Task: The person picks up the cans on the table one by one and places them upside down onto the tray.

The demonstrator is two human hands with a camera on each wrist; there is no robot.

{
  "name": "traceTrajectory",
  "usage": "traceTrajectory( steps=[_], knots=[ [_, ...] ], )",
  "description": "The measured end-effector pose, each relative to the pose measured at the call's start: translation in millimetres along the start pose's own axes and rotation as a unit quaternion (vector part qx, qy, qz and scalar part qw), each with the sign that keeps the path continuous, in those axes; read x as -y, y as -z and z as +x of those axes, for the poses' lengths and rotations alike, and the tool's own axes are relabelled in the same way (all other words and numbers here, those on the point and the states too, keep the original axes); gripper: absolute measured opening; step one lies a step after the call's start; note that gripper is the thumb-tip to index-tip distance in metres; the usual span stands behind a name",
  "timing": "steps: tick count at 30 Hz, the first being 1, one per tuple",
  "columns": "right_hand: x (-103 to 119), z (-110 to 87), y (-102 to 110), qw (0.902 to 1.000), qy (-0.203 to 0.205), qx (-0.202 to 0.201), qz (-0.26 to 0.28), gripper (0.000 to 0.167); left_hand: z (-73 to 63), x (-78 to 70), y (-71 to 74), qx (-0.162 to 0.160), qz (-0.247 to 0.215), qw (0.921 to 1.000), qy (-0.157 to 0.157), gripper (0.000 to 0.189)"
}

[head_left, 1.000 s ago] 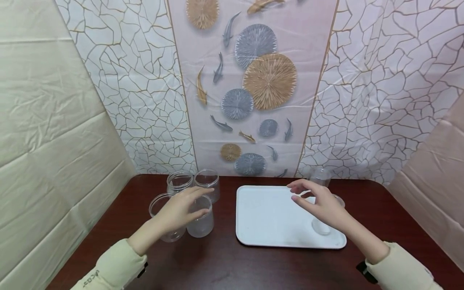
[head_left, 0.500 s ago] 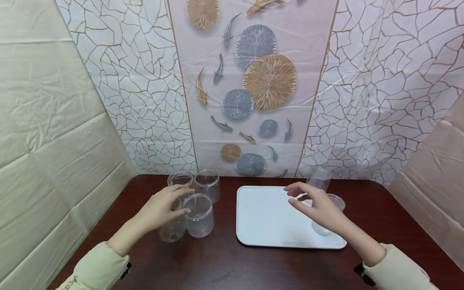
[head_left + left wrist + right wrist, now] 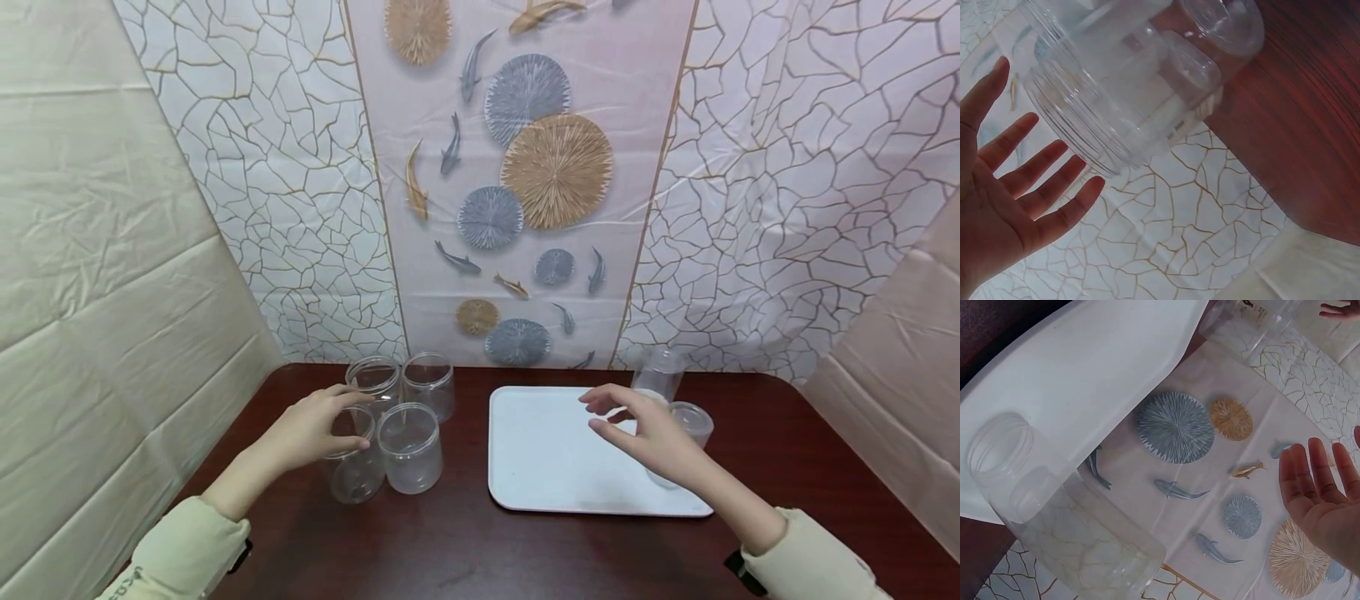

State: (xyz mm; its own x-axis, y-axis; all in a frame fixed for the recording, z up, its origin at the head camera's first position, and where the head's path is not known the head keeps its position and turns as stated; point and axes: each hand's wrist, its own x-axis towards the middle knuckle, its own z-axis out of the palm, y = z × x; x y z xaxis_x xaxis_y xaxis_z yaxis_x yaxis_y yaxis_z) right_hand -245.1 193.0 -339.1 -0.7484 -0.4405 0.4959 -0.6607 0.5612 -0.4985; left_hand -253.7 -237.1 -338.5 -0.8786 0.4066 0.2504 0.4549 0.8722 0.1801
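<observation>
Several clear screw-top jars stand in a cluster at the left of the table. My left hand (image 3: 307, 429) is above the front left jar (image 3: 356, 475), overlapping its rim in the head view, with fingers spread and nothing held. Beside it stands the front right jar (image 3: 412, 458); behind are two more, the back left jar (image 3: 375, 379) and the back right jar (image 3: 431, 383). My right hand (image 3: 652, 433) hovers over the right part of a white tray (image 3: 555, 450), palm bare in the right wrist view. That hand partly hides clear containers (image 3: 693, 421) at the tray's right side.
A tall clear container (image 3: 660, 371) rises at the tray's back right. The dark red-brown table (image 3: 465, 550) ends against a patterned cloth backdrop (image 3: 555, 167), with pale cloth (image 3: 105, 292) hanging on both sides.
My left hand has drawn left and slightly back from the front right jar, uncovering it. My right hand has shifted slightly left over the tray. The jars stay in place.
</observation>
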Motion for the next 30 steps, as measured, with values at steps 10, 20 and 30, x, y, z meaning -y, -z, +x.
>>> traceTrajectory(
  steps=[10, 20, 30],
  knots=[
    [-1.2, -3.2, -2.6, 1.0, 0.0, 0.002, 0.002, 0.022, 5.1, 8.9, 5.6, 0.063, -0.005, 0.9979, 0.017, 0.059],
    [-3.4, -3.9, -6.1, 0.9998, -0.008, 0.012, 0.014, 0.022, 16.4, 9.9, 9.0, 0.097, 0.002, 0.9953, 0.0, 0.059],
    [-2.5, -1.7, -9.3, 0.9997, -0.006, 0.015, 0.019, 0.021, 27.4, 5.8, 19.3, 0.1, 0.059, 0.9924, 0.04, 0.05]
  ],
)
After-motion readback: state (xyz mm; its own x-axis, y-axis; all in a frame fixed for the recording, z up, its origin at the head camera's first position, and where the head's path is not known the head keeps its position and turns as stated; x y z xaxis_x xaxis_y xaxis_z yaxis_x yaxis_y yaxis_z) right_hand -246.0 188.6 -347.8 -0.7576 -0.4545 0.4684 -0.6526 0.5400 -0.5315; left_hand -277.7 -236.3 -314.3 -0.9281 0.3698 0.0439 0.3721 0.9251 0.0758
